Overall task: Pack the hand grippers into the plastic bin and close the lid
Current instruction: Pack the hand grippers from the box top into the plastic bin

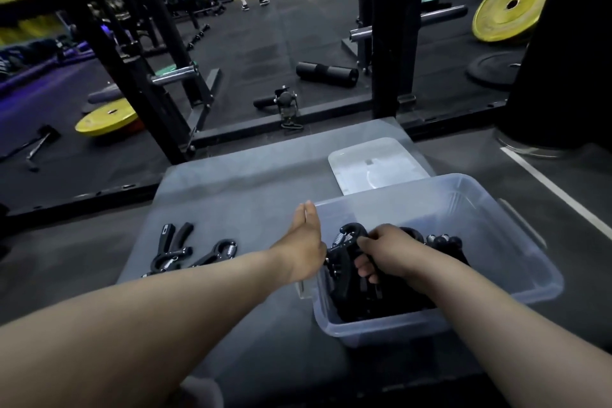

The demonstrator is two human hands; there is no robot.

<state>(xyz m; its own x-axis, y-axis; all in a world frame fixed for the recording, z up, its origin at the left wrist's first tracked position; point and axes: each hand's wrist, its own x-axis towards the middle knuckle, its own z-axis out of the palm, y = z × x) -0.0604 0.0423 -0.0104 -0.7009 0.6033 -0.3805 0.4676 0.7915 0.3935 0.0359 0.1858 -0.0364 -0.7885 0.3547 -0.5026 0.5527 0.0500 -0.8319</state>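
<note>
You're gripping a black spring-loaded hand gripper point(344, 242) with your right hand point(389, 250), fingers point(364, 270) clenched round its handles, and you're holding it inside the clear rectangular plastic bin point(480, 215), at the bin's left end. More black hand grippers point(443, 242) are lying heaped in the bin, just behind and under that hand. Your left hand point(303, 243) is reaching out flat at the bin's left rim, fingers straight and together, released, holding nothing; contact with the rim is not clear. The bin is sitting on the right part of the grey counter point(238, 189), open on top. The translucent rectangular plastic lid point(374, 166) is lying flat on the counter right behind the bin, off it. On the counter's left part, well apart from the bin, a few loose black hand grippers point(175, 248) are lying bunched together, overlapping. Beyond the counter, a black foam cylinder pad point(326, 73) is lying on the dark gym floor point(265, 43), and a yellow weight plate point(510, 3) is leaning tilted at far right.
</note>
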